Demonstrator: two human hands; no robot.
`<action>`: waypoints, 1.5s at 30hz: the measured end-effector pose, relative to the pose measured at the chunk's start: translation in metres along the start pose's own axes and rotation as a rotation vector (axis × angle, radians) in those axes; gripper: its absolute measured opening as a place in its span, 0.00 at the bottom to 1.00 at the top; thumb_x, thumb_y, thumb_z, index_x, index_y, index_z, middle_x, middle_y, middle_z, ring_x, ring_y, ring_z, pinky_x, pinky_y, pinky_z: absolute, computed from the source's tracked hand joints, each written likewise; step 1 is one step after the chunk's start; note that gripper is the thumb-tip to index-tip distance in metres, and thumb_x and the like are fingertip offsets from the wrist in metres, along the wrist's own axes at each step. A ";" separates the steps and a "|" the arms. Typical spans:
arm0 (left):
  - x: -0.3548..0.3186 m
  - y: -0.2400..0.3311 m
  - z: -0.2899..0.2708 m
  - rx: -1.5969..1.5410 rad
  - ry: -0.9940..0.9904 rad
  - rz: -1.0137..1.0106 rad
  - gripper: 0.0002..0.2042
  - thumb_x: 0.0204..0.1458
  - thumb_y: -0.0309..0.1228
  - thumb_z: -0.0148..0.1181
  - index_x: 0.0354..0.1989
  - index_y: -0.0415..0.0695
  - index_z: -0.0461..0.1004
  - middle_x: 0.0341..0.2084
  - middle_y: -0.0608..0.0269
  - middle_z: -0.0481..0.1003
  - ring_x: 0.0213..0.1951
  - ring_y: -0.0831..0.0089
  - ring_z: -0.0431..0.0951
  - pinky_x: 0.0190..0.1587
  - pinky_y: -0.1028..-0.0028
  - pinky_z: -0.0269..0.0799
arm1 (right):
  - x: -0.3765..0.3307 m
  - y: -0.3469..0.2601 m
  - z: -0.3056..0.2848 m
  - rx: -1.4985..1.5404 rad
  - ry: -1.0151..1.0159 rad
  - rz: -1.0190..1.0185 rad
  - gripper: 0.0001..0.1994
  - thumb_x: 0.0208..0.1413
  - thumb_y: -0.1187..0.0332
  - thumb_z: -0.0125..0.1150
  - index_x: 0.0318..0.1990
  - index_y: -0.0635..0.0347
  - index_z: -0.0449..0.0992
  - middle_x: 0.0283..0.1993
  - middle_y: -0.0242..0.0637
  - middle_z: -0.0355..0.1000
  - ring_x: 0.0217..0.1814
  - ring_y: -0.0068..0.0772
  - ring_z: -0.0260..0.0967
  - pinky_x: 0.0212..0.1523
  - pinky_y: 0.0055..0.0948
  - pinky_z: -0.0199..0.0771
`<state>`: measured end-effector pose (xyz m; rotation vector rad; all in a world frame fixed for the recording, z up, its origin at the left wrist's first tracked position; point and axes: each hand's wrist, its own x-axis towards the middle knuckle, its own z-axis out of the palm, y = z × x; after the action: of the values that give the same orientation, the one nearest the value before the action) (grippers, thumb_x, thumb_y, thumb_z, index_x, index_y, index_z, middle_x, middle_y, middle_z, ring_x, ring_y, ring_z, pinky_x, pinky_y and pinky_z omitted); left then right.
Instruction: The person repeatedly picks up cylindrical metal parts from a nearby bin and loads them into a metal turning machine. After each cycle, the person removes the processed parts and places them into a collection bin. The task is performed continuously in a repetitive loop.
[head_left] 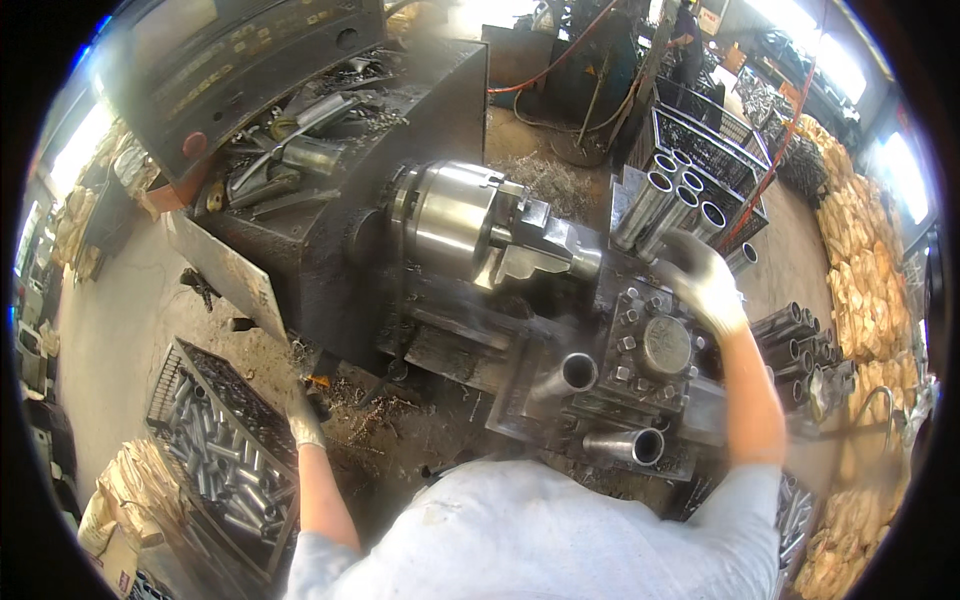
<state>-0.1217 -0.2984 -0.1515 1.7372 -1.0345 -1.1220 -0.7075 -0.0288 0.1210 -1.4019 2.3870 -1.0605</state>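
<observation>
Metal tubes (643,210) stand in a tight cluster right of centre in the upper half of the frame, leaning slightly, their round open ends facing up. The right hand (706,278), in a pale glove, is just beside the lower part of this cluster, fingers partly bent and spread toward it; blur hides whether it has hold of a tube. The left hand (303,415), also gloved, is low in the left half of the frame, next to a small dark handle (318,403); its fingers are mostly hidden, so I cannot tell how far open it is or whether it grips anything.

Between the hands, a shiny chuck (450,220) with stepped jaws sits near the centre. Below the right hand is a bolted tool post (625,350) with a round cap (667,346). Nearer the lower centre, one tilted tube (562,385) and one lying tube (620,445) show open ends. A crate (290,500) of short metal pieces (215,450) stands at the lower left, and metal shavings (375,415) lie between it and the machine. Tan bundles (845,235) line the right side.
</observation>
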 end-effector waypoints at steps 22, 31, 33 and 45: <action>-0.057 0.334 0.069 0.222 0.131 1.670 0.18 0.66 0.30 0.61 0.62 0.39 0.77 0.50 0.43 0.84 0.48 0.50 0.87 0.50 0.61 0.83 | -0.331 -0.019 0.023 0.279 0.455 0.447 0.18 0.56 0.76 0.65 0.54 0.71 0.82 0.42 0.41 0.86 0.41 0.25 0.81 0.47 0.24 0.82; -0.286 -0.046 -0.016 0.786 -0.820 0.327 0.15 0.61 0.41 0.67 0.52 0.47 0.84 0.41 0.51 0.86 0.41 0.54 0.87 0.47 0.61 0.82 | -0.303 0.037 0.071 0.524 0.154 0.388 0.28 0.52 0.73 0.72 0.62 0.70 0.77 0.48 0.43 0.84 0.47 0.28 0.81 0.50 0.28 0.81; -0.306 -0.074 -0.043 0.723 -0.817 0.080 0.19 0.62 0.44 0.65 0.56 0.47 0.82 0.42 0.54 0.86 0.41 0.60 0.87 0.48 0.62 0.81 | -0.290 0.039 0.081 0.384 0.027 0.337 0.28 0.50 0.71 0.74 0.61 0.69 0.77 0.48 0.44 0.84 0.48 0.28 0.81 0.49 0.29 0.81; -0.407 -0.191 -0.252 0.558 -0.275 -0.004 0.23 0.62 0.49 0.60 0.60 0.49 0.80 0.51 0.49 0.84 0.54 0.50 0.83 0.58 0.57 0.78 | -0.317 -0.077 0.253 0.328 -0.342 -0.130 0.16 0.44 0.66 0.82 0.39 0.62 0.84 0.38 0.39 0.85 0.40 0.36 0.84 0.47 0.35 0.83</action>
<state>0.0445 0.1893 -0.1420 2.0416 -1.6330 -1.1686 -0.3616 0.0835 -0.0748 -1.4899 1.8142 -1.0798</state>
